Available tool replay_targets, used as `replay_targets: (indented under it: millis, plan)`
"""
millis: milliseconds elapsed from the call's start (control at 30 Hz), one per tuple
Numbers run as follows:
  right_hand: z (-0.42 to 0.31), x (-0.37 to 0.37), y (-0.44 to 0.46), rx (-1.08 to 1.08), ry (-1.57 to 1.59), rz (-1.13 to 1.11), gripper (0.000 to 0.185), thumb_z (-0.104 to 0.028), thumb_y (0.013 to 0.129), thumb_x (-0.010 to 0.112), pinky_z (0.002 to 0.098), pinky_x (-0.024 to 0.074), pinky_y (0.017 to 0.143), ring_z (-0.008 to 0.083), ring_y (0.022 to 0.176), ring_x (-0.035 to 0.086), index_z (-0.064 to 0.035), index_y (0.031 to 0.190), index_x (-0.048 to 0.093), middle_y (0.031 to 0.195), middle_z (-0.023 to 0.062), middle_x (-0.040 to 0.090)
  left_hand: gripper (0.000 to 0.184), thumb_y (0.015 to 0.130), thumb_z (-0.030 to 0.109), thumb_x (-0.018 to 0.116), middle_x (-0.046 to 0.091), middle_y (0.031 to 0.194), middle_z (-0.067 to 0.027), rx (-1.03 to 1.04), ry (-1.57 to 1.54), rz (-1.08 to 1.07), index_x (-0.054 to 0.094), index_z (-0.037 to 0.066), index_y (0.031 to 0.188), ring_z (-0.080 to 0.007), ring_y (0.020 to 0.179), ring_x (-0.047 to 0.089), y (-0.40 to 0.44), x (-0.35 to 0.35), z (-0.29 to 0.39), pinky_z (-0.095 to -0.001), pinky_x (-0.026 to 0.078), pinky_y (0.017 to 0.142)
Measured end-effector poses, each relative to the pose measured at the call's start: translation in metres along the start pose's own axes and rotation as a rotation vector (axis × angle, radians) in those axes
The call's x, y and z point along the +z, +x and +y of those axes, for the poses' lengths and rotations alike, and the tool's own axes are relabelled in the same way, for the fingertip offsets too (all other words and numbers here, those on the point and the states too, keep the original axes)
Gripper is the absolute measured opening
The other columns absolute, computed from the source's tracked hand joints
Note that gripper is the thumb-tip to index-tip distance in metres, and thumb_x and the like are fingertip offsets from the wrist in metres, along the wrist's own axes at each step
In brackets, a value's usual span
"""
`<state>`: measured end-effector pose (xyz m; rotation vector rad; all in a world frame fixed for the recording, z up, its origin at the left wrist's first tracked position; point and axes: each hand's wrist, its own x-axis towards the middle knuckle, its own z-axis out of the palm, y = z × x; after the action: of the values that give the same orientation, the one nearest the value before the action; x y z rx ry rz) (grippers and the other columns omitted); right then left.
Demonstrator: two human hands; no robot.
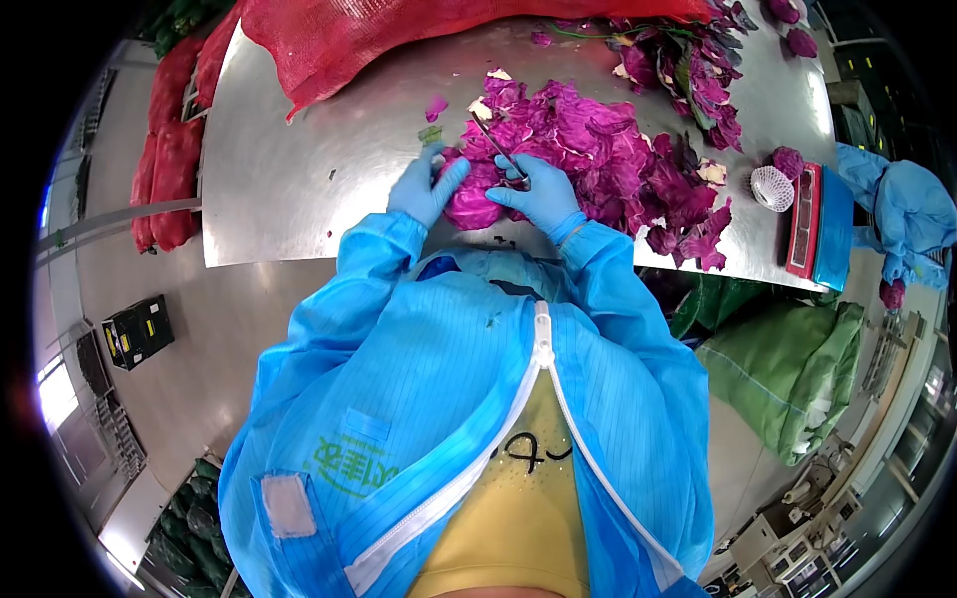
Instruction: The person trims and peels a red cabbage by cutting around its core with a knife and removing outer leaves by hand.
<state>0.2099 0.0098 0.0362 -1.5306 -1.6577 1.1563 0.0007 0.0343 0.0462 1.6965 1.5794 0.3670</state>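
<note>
Near the front edge of the steel table (289,189) lies a purple cabbage head (472,199), between my two blue-gloved hands. My left hand (427,186) rests against its left side, thumb and fingers apart. On the right, my right hand (538,191) has its fingers wrapped round the handle of a knife (494,140), whose thin blade points up and left over the cabbage. Loose purple leaves (588,140) are heaped just beyond and to the right of the hands. A small green leaf piece (430,134) is beyond my left hand.
A red mesh sack (399,40) lies along the far side. More trimmed leaves (698,80) are at the back right. A white foam net (772,188), a small cabbage (788,161) and a red-and-blue box (819,227) stand right. Another person's blue sleeve (907,209) shows beyond; a green sack (788,369) sits below.
</note>
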Motion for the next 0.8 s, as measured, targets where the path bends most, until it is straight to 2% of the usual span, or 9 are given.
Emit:
replay_targets:
  millis: [33,67,167,200,267,333,500,600,800]
  plan:
    - [0.000,0.003,-0.001,0.000,0.003,0.003,0.056,-0.043,0.068,0.078,0.0366,0.0499,0.075,0.0289,0.084,0.064,-0.0037,0.103,0.061,0.090,0.0140,0.065,0.077,0.081,0.062,0.056,0.055,0.115,-0.0260,0.261,-0.096,0.099,0.044,0.007,0.133,-0.0362,0.108,0.056,-0.006,0.002,0.000,-0.0394,0.043,0.096]
    - [0.002,0.008,-0.002,-0.016,-0.007,0.022,0.054,-0.042,0.070,0.077,0.0367,0.0500,0.074,0.0286,0.083,0.064,-0.0037,0.104,0.061,0.090,0.0143,0.065,0.070,0.085,0.043,0.063,0.047,0.129,-0.0210,0.166,-0.069,-0.047,0.037,0.006,0.139,-0.0304,0.119,0.049,-0.013,0.003,0.000,-0.0371,0.038,0.102]
    - [-0.001,0.011,-0.007,-0.045,0.084,0.064,0.042,-0.029,0.076,0.074,0.0349,0.0513,0.075,0.0260,0.084,0.066,-0.0031,0.106,0.061,0.094,0.0139,0.067,0.066,0.085,0.036,0.065,0.047,0.130,-0.0189,0.272,-0.241,0.075,0.039,0.006,0.138,-0.0298,0.120,0.049,-0.011,0.018,-0.018,-0.0366,0.036,0.104]
    - [0.000,0.011,-0.008,-0.007,0.175,0.066,0.038,-0.023,0.077,0.073,0.0336,0.0516,0.076,0.0241,0.085,0.066,-0.0027,0.107,0.061,0.096,0.0136,0.067,0.066,0.082,0.028,0.071,0.048,0.131,-0.0157,0.327,-0.267,0.106,0.041,0.006,0.136,-0.0275,0.121,0.047,-0.009,0.022,-0.023,-0.0362,0.036,0.105]
    - [-0.002,0.010,-0.010,0.040,0.250,0.064,0.032,-0.009,0.079,0.068,0.0303,0.0521,0.079,0.0190,0.088,0.067,-0.0013,0.109,0.061,0.100,0.0124,0.068,0.068,0.078,0.030,0.074,0.049,0.129,-0.0155,0.332,-0.368,0.089,0.043,0.008,0.134,-0.0277,0.119,0.049,-0.006,0.027,-0.031,-0.0361,0.039,0.103]
    - [-0.003,0.010,-0.011,0.069,0.293,0.061,0.031,-0.009,0.079,0.068,0.0302,0.0520,0.079,0.0183,0.088,0.067,-0.0012,0.109,0.061,0.099,0.0122,0.068,0.070,0.074,0.031,0.077,0.051,0.127,-0.0153,0.340,-0.469,0.067,0.045,0.009,0.132,-0.0279,0.117,0.051,-0.003,0.028,-0.034,-0.0360,0.041,0.101]
    - [0.004,0.014,-0.013,0.072,0.331,0.066,0.028,-0.010,0.079,0.068,0.0296,0.0514,0.077,0.0163,0.083,0.066,-0.0009,0.105,0.061,0.095,0.0105,0.068,0.065,0.070,0.020,0.081,0.055,0.124,-0.0105,0.259,-0.684,-0.103,0.049,0.009,0.126,-0.0228,0.115,0.053,-0.004,0.017,-0.035,-0.0353,0.044,0.098]
    - [-0.001,0.018,-0.017,0.092,0.415,0.108,0.029,-0.015,0.077,0.072,0.0302,0.0508,0.073,0.0152,0.078,0.064,-0.0004,0.099,0.062,0.090,0.0091,0.068,0.066,0.070,0.023,0.081,0.055,0.123,-0.0107,0.310,-0.699,-0.073,0.049,0.009,0.125,-0.0228,0.114,0.054,-0.006,0.021,-0.040,-0.0358,0.044,0.098]
    - [0.000,0.013,-0.005,0.142,0.111,-0.026,0.040,-0.028,0.069,0.081,0.0308,0.0492,0.068,0.0154,0.072,0.060,-0.0013,0.092,0.064,0.081,0.0083,0.065,0.070,0.068,0.029,0.082,0.055,0.123,-0.0107,0.388,-0.679,-0.056,0.049,0.008,0.125,-0.0232,0.114,0.054,-0.005,0.023,-0.046,-0.0354,0.044,0.097]
